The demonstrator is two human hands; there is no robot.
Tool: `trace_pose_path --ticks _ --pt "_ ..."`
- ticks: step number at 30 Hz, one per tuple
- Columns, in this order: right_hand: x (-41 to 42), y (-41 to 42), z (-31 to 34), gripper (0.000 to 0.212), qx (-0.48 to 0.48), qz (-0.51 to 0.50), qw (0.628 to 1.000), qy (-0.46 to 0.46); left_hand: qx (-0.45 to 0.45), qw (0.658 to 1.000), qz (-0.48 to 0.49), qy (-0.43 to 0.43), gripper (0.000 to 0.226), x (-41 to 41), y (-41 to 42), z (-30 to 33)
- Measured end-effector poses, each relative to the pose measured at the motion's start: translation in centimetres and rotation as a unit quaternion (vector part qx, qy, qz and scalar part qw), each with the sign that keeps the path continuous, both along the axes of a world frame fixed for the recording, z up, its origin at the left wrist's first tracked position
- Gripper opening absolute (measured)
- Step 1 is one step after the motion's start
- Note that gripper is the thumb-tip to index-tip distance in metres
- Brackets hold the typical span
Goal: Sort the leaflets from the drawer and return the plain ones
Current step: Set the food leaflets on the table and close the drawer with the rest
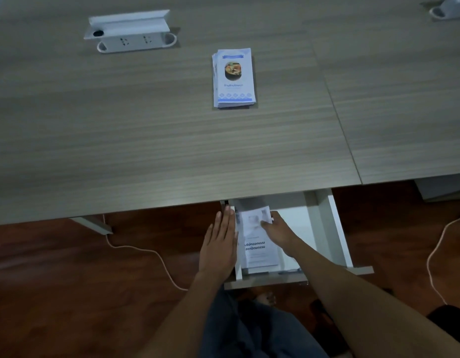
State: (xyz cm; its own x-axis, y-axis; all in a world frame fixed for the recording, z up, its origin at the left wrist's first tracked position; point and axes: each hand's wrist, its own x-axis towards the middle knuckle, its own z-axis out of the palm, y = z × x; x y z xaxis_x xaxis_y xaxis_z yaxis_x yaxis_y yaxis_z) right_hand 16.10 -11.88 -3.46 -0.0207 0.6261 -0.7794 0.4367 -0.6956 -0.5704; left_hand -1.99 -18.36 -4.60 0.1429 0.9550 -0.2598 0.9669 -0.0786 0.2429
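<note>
A white socket box [132,34] sits on the wood-grain desk [120,138]; a pale cable [146,254] trails over the floor.

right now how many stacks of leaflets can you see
2. One stack of blue-patterned leaflets lies on the desk top; one stack of plain leaflets sits in the open drawer between both hands. More may be hidden further inside the drawer.

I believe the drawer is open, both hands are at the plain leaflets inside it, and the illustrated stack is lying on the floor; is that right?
Not quite: the illustrated stack lies on the desk, not the floor, as the head view shows. The rest holds: the drawer is open, with the left hand and right hand at the plain leaflets inside.
</note>
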Motion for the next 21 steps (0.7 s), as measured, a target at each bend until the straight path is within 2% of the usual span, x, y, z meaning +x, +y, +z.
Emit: trace_pose_path --ticks 5,7,10,12,18,21 --pt "-1.3 -0.2 -0.8 0.057 0.011 0.04 0.996 -0.077 -0.009 1.0 -0.005 0.011 0.063 0.1 0.0 0.5" --pt "-1.6 -0.2 -0.9 0.056 0.039 0.086 0.985 -0.146 -0.002 1.0 -0.003 0.018 0.063 0.0 0.1 0.5" --pt "-1.8 -0.7 -0.9 0.074 0.077 0.206 0.927 -0.304 -0.008 1.0 -0.008 0.019 0.063 -0.1 0.2 0.4" --pt "-2.0 -1.0 -0.7 0.081 0.085 0.232 0.899 -0.361 -0.005 1.0 -0.005 0.021 0.063 -0.2 0.3 0.3" --pt "-2.3 -0.6 -0.6 0.095 0.097 0.282 0.858 -0.419 -0.043 0.998 -0.032 0.045 0.06 -0.7 1.2 0.3" --pt "-1.7 -0.6 0.3 0.081 0.165 0.348 0.817 -0.429 0.013 0.992 -0.117 0.054 0.068 -1.2 1.8 2.9"
